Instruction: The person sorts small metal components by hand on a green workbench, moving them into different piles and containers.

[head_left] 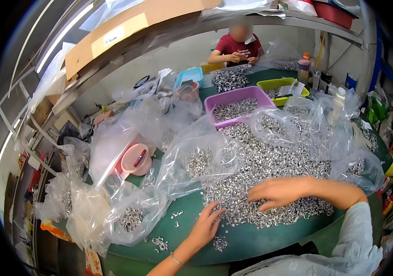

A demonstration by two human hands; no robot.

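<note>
A broad heap of small shiny metal parts (pixel 288 170) covers much of the green table (pixel 182 248). My left hand (pixel 204 226) is at the heap's near left edge, fingers apart, touching or just over a few parts. My right hand (pixel 281 191) lies over the middle of the heap with its fingers stretched toward the left. Neither hand shows anything held. Near my left hand are a small pile of parts (pixel 220 244) and another little cluster (pixel 160 244) on the table.
Clear plastic bags (pixel 132 214) of parts lie on the left. A pink cup (pixel 136 159) holds a red-handled tool. Behind the heap stand a purple basket (pixel 210 105) and a green basket (pixel 262 83). Across the table a person (pixel 239 48) in a red shirt handles something small.
</note>
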